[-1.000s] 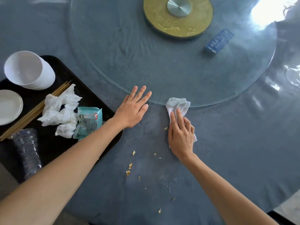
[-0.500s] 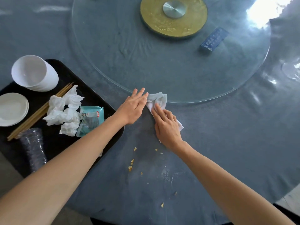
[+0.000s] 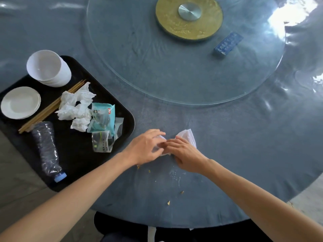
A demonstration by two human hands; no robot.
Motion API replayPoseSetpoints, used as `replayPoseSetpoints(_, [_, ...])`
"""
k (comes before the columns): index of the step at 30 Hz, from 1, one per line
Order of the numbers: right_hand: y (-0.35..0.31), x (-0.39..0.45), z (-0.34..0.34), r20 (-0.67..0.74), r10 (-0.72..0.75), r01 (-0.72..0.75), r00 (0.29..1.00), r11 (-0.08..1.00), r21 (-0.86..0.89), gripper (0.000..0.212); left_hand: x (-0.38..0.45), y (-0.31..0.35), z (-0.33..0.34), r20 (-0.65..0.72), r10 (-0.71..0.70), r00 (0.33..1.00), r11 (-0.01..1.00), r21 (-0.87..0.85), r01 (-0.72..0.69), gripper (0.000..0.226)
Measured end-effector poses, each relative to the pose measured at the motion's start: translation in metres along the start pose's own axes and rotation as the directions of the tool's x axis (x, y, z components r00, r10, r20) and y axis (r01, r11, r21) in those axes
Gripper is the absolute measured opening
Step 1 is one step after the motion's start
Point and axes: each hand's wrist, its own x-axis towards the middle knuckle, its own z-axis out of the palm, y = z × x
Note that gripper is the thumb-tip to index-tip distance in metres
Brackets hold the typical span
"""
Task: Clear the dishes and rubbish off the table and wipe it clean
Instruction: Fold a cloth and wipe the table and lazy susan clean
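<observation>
My left hand [image 3: 146, 147] and my right hand [image 3: 186, 154] meet over a white tissue [image 3: 187, 137] on the blue-grey table [image 3: 244, 145], both gripping it; its free end sticks out past my right fingers. Small yellow crumbs [image 3: 168, 203] lie scattered on the table near my wrists. A black tray [image 3: 76, 154] at the left carries stacked white bowls [image 3: 48, 68], small white plates [image 3: 20, 102], chopsticks [image 3: 47, 109], crumpled tissues [image 3: 76, 107], a teal wrapper [image 3: 102, 117], clear packets [image 3: 103, 141] and a crushed plastic bottle [image 3: 46, 147].
A glass turntable [image 3: 174, 70] with a gold hub [image 3: 188, 16] fills the table's middle; a blue box [image 3: 228, 44] lies on it. The table's near edge curves just in front of my body. The tray overhangs the table's left edge.
My right hand has dragged the tissue from the turntable's rim toward me and leftward. My left hand left the table surface and closed onto the tissue beside the right hand.
</observation>
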Motion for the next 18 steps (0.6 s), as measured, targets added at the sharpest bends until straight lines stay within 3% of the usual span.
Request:
replayPoseSetpoints(3, [-0.004,-0.019,0.003,-0.079,0.047,-0.041,0.996,0.996,0.074,0.055,-0.015,0.002,0.005,0.007,0.028,1.0,0.999,0.041,-0.028,0.05])
replayPoseSetpoints(6, [0.006,-0.025,-0.008,-0.218,0.171,-0.176,0.961,0.984,-0.006,0.042,-0.017,-0.005,0.002,0.03,0.005,1.0,0.996,0.093,-0.008,0.057])
replayPoseSetpoints(9, [0.01,-0.013,-0.022,-0.155,0.15,-0.171,0.976,0.977,-0.129,0.029,-0.009,-0.004,-0.004,0.063,-0.081,0.995,0.994,0.083,0.075,0.06])
replayPoseSetpoints(12, [0.011,0.002,-0.036,-0.125,0.151,-0.165,0.981,0.98,-0.113,0.022,0.003,-0.002,-0.012,-0.009,-0.115,0.993,0.992,0.049,0.116,0.054])
replayPoseSetpoints(16, [0.018,0.031,-0.052,-0.194,0.198,-0.225,0.961,0.966,-0.13,0.027,0.012,-0.009,-0.027,-0.144,-0.152,0.978,0.985,0.053,0.161,0.044])
replayPoseSetpoints(18, [0.018,0.049,-0.051,-0.166,0.248,-0.273,0.954,0.951,-0.149,0.032,0.013,-0.013,-0.029,-0.105,-0.151,0.983,0.983,0.092,0.161,0.043])
